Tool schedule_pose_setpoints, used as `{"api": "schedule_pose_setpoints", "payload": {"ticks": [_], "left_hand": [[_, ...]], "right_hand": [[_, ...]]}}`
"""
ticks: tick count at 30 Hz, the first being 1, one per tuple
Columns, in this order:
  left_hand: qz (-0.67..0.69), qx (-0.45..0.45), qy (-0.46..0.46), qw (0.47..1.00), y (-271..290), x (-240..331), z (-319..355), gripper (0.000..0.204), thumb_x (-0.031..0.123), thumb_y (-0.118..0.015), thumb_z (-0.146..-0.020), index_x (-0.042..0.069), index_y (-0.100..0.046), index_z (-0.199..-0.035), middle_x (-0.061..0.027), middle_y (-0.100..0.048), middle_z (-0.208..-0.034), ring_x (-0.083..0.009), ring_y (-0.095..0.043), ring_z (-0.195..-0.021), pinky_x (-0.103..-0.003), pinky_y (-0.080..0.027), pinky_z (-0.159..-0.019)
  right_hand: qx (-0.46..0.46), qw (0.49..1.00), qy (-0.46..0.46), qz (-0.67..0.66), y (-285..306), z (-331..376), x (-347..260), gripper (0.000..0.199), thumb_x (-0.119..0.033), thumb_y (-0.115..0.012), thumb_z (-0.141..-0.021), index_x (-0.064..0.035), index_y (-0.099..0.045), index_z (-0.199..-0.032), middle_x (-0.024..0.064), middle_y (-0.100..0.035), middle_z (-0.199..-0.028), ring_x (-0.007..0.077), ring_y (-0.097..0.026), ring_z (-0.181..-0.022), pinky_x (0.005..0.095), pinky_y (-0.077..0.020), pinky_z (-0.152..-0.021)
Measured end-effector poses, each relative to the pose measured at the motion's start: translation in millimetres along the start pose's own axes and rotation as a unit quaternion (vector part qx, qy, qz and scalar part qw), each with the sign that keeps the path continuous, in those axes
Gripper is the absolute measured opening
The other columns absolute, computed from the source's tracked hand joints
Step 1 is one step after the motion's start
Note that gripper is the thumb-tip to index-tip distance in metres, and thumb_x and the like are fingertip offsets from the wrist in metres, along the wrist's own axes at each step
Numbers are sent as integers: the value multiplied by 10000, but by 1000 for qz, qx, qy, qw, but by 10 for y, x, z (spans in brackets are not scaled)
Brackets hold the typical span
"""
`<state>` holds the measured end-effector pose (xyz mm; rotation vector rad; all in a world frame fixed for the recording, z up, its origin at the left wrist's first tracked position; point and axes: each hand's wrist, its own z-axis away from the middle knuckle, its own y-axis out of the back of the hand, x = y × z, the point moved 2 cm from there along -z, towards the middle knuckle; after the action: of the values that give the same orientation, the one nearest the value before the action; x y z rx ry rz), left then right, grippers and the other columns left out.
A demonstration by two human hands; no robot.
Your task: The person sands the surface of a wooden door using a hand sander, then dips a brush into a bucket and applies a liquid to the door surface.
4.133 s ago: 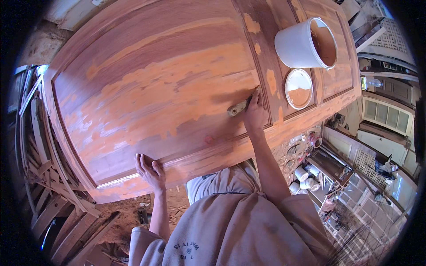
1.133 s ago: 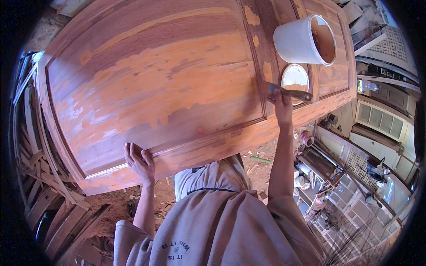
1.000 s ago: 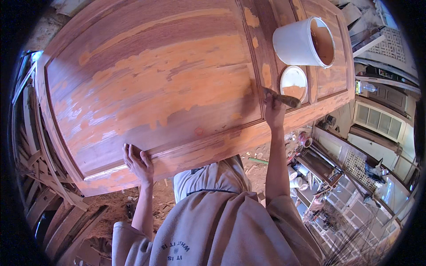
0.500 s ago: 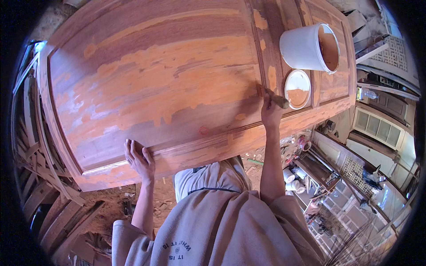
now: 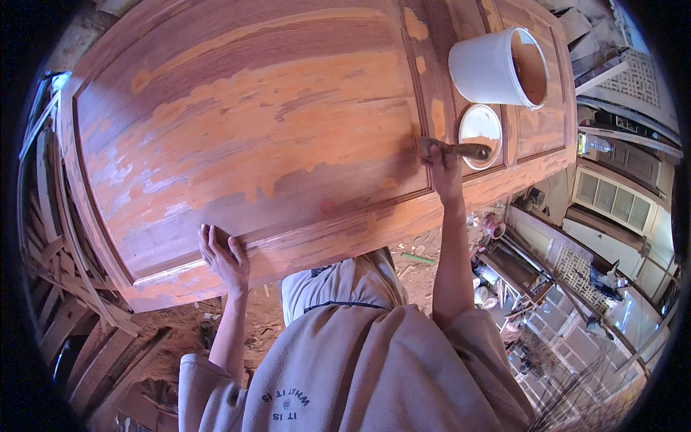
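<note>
A large wooden door panel (image 5: 173,180) lies before me, smeared with broad patches of orange filler (image 5: 288,115). My right hand (image 5: 446,176) is closed around a putty knife (image 5: 471,150), its handle pointing right and its blade end near the moulding at the panel's right edge. Part of the blade is hidden by the fingers. Just beyond the handle lies a round white lid (image 5: 476,122), partly covered with orange filler. My left hand (image 5: 226,259) rests on the door's near edge, fingers extended and holding nothing.
A white bucket (image 5: 481,70) with orange filler inside stands on the door beyond the lid. Timber pieces (image 5: 79,288) are stacked at the left. Shavings litter the floor (image 5: 421,266). On the right are a paned wooden frame (image 5: 615,196) and assorted clutter.
My right hand has shifted slightly right, and the putty knife has turned so its handle now reaches across the lid. My left hand stays on the door's near edge.
</note>
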<state>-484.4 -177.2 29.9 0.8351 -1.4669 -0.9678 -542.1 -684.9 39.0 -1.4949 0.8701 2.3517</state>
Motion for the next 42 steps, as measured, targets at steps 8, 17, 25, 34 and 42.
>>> {"api": "schedule_pose_setpoints", "payload": {"ticks": [8, 17, 25, 34, 42], "left_hand": [[-11, 6, 0, 1000, -11, 36, -3, 485, 275, -481, -971, 2, -421, -1367, -230, -403, -1441, -406, -361, -1343, -510, -256, -1113], [-10, 13, 7, 1000, 11, 58, 25, 487, 302, -478, -975, 10, -431, -1362, -227, -413, -1434, -409, -376, -1331, -505, -277, -1100], [-2, 44, -14, 999, 56, 113, 47, 474, 282, -497, -964, 3, -443, -1343, -230, -428, -1419, -411, -388, -1319, -508, -282, -1097], [440, -9, 130, 889, 185, 1190, 58, 257, 213, -454, -1017, 2, -570, -1107, -103, -598, -1037, -191, -529, -973, -348, -417, -900], [591, -514, 114, 612, 694, 2660, 645, 431, 399, -370, -1047, 35, -513, -1226, -102, -650, -1061, -182, -632, -958, -308, -509, -807]], "right_hand": [[-120, 921, -163, -334, 421, -221, 11, 207, -149, -538, -982, -4, -561, -1129, 115, -631, -1055, 289, -653, -976, 442, -527, -916], [103, 856, -116, -493, 856, 804, 190, 300, -327, -577, -969, -119, -587, -1185, 11, -631, -1116, 211, -586, -1082, 377, -458, -942], [66, 829, -159, -532, 163, 1383, 221, 261, -378, -586, -961, -131, -614, -1042, 15, -660, -984, 167, -624, -898, 334, -498, -815], [104, 981, 126, -106, -335, 1517, -594, 269, -139, -513, -1000, -41, -589, -1239, 117, -671, -1029, 200, -662, -817, 306, -532, -709], [155, 891, 365, 221, -386, 1683, -847, 552, -145, -638, -742, -208, -616, -1290, 62, -635, -1204, 183, -655, -815, 296, -519, -660]]}}
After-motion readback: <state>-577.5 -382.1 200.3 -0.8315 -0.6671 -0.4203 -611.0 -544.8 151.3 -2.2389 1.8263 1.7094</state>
